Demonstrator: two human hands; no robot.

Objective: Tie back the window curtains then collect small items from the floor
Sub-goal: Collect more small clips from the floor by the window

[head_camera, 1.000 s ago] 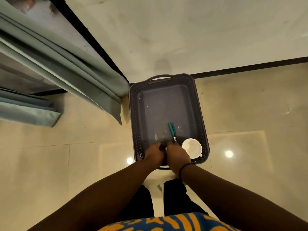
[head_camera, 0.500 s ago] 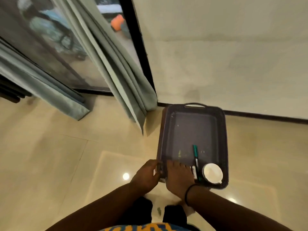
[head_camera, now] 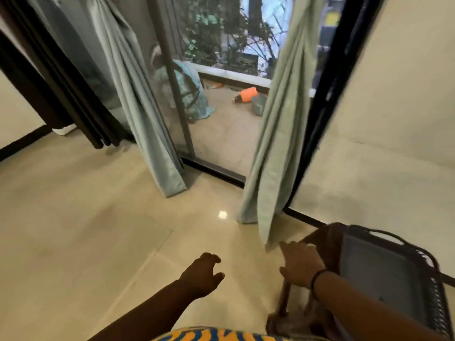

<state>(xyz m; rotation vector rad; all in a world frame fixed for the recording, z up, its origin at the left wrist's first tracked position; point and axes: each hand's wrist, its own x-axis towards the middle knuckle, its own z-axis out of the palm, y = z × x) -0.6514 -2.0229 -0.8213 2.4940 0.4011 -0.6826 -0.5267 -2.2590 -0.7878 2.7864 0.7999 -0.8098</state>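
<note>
My left hand (head_camera: 202, 275) hangs loosely curled over the floor (head_camera: 73, 230), holding nothing; my right hand (head_camera: 301, 264) reaches out with relaxed fingers beside the dark basket (head_camera: 384, 274) (blurred), near the right curtain (head_camera: 275, 143).

Open tiled floor (head_camera: 86, 230) spreads wide ahead of my left hand (head_camera: 202, 276), room to swing there. On my right, the dark basket (head_camera: 384, 274) crowds my right hand (head_camera: 301, 264). The hanging curtain (head_camera: 273, 153) just beyond blocks the way forward.
</note>
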